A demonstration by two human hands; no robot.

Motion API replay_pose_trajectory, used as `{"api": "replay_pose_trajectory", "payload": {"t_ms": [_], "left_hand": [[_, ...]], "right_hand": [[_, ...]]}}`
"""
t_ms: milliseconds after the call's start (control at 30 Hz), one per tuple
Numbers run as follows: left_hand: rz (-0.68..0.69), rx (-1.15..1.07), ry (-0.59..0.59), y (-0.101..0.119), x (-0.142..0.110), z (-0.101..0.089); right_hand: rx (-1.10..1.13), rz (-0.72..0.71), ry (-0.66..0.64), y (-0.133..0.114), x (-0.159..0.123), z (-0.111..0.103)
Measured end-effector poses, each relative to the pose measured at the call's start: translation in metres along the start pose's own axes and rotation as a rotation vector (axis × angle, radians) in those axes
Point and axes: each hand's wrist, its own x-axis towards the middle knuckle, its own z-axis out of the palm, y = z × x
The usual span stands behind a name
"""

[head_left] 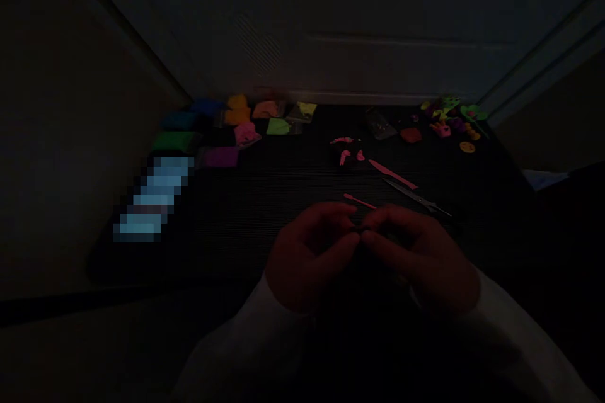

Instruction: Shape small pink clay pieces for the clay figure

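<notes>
In dim light, my left hand (314, 255) and my right hand (420, 255) meet above the near part of the dark table. A small dark piece (360, 229), perhaps modelling clay, is pinched between the fingertips of both hands. Its exact shape is lost in the dark. Just beyond the fingers lies a thin pink modelling tool (359, 201), partly covered by my right hand. Farther off are a pink plastic knife (393, 174) and a pair of scissors (418, 196). A dark lump with pink pieces (346, 152) sits past them.
Several packets of coloured clay (236, 116) line the back left of the table (227, 220). A bright pixelated patch (155, 198) covers something at the left. Small colourful clay figures (449, 116), a reddish lump (411, 135) and a clear bag (379, 124) are at the back right.
</notes>
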Motion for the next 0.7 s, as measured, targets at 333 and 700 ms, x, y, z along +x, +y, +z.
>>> {"api": "replay_pose_trajectory", "payload": {"t_ms": [333,700], "left_hand": [[-0.094,-0.237,0.086,-0.005,0.005,-0.004],[-0.136,-0.189,0.084,-0.006,0.012,-0.001]], "right_hand": [[-0.776,0.039,0.263,0.06,-0.008,-0.069],[-1.091,0.057,-0.094,0.103,-0.03,-0.124]]}}
